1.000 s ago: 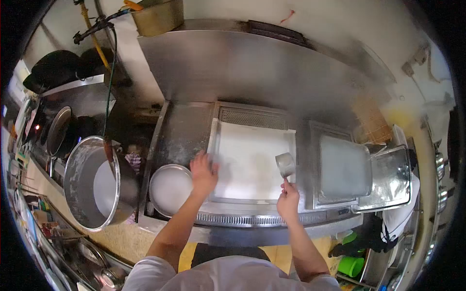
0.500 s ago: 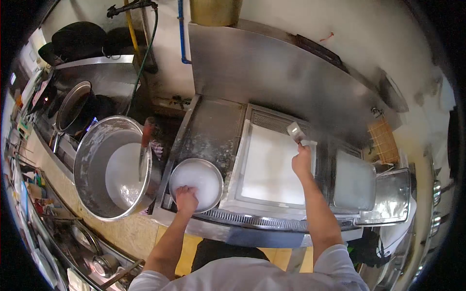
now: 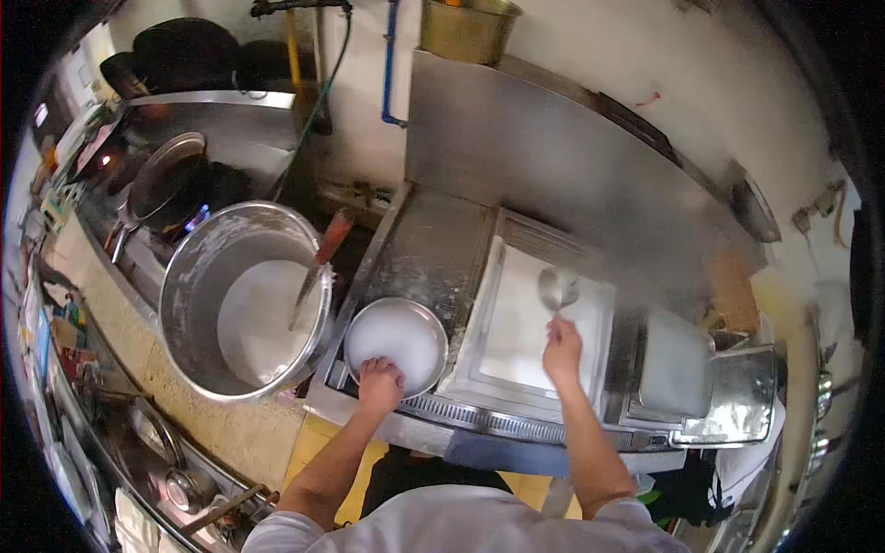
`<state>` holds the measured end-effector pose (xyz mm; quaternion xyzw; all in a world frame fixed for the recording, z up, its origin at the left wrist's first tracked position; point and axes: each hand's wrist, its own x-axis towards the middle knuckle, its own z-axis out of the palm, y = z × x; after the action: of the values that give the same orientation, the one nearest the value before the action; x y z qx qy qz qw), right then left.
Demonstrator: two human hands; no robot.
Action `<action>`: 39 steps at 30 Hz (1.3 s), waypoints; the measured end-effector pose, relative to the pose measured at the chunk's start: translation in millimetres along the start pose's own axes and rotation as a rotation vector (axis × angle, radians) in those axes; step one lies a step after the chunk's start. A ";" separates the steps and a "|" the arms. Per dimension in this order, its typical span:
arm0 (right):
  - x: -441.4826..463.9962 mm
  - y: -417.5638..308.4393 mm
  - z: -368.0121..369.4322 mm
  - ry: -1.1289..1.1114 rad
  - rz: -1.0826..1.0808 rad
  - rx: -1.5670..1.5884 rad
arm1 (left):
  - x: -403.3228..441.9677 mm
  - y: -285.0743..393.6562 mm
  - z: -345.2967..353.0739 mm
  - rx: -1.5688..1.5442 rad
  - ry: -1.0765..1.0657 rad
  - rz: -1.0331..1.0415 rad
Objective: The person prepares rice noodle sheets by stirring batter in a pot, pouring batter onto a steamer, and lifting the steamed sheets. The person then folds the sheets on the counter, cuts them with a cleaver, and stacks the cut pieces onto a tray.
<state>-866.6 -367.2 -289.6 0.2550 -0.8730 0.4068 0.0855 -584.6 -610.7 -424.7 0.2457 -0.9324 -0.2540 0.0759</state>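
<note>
My right hand [image 3: 561,348] is closed around the handle of a metal ladle [image 3: 558,288], whose bowl hangs over a steamer tray lined with white cloth [image 3: 590,369]. A smooth white layer [image 3: 521,323] covers the middle of the cloth. On the left, my left hand [image 3: 380,382] has its fingers curled over the near rim of a round metal basin [image 3: 441,346] containing white liquid. Beside it stands a large metal pot [image 3: 189,359] with more white liquid inside. A wooden-handled tool [image 3: 334,235] leans in that pot.
A pan [image 3: 171,184] sits over a blue flame at the back left. Right of the cloth are a steamy flat pan [image 3: 676,364] and a shiny metal tray [image 3: 737,396]. A steel splashback [image 3: 544,147] rises behind, and steam blurs the right side.
My right hand has brought the ladle leftward and closer to me over the cloth, with its bowl turned. My left hand stays at the basin's rim. The whole view has shifted slightly.
</note>
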 end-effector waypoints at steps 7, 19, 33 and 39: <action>-111.7 -98.9 75.4 -0.820 0.624 0.692 | -56.9 31.0 -24.2 -0.095 0.202 -0.143; -170.4 -48.1 179.2 -1.051 0.796 0.828 | -223.1 129.2 -38.1 -0.445 0.445 -0.656; -385.6 -217.7 69.1 -1.874 0.091 0.530 | -419.9 142.3 -77.2 -0.840 0.880 -0.963; -524.0 -327.2 76.7 -2.099 -0.390 0.497 | -567.8 119.0 -118.1 -0.946 1.261 -0.993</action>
<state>-245.6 -404.4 -308.6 0.6185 -0.3494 0.1313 -0.6915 -110.4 -290.9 -271.9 0.6526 -0.3064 -0.4304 0.5432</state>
